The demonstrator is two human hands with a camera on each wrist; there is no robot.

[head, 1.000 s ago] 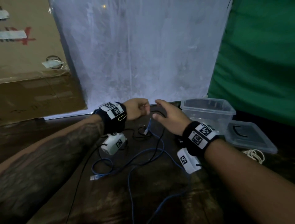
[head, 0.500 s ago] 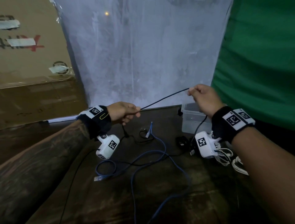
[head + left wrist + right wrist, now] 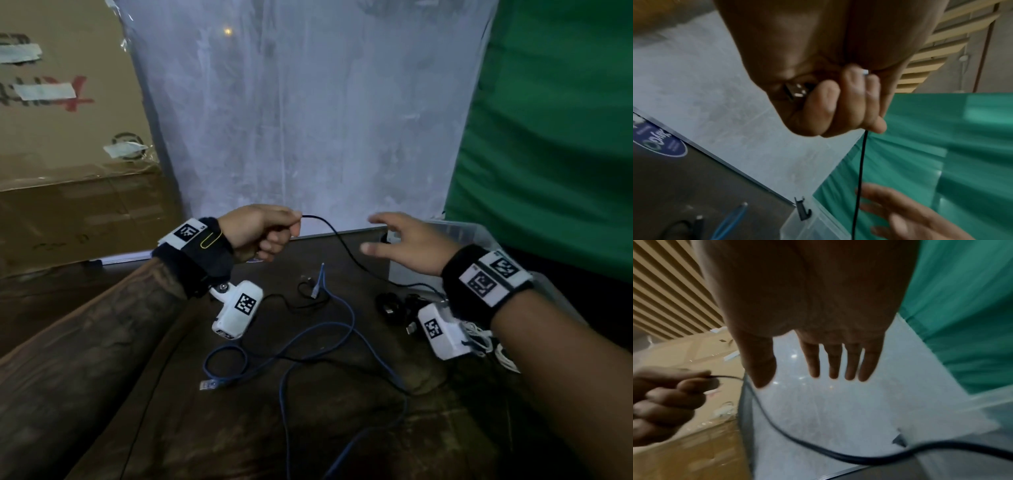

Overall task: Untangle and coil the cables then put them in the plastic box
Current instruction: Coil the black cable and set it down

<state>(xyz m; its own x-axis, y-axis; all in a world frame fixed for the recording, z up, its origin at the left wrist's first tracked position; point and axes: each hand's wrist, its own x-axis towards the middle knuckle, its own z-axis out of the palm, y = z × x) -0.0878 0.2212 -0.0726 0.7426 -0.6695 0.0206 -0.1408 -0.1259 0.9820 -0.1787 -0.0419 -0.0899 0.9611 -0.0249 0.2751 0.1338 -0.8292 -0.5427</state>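
Note:
My left hand (image 3: 263, 229) is raised over the dark table and grips a thin black cable (image 3: 342, 248), its fingers curled round the metal plug (image 3: 795, 91). The cable sags from my fist down towards my right wrist. My right hand (image 3: 404, 245) hovers beside it with fingers (image 3: 835, 363) spread straight and holds nothing; the black cable (image 3: 789, 436) hangs below it. A long blue cable (image 3: 325, 339) lies looped on the table with its plug at the left. The clear plastic box (image 3: 479, 233) stands behind my right hand, partly hidden.
A cardboard box (image 3: 68, 154) stands at the back left, a white plastic sheet (image 3: 308, 120) in the middle and green cloth (image 3: 555, 130) at the right. A white cable (image 3: 503, 356) lies under my right wrist. A small black cable loop (image 3: 308, 291) lies mid-table.
My right hand has let go of the black cable, opened and dropped back towards the left hand. The cable, stretched taut between both hands half a second ago, now hangs slack.

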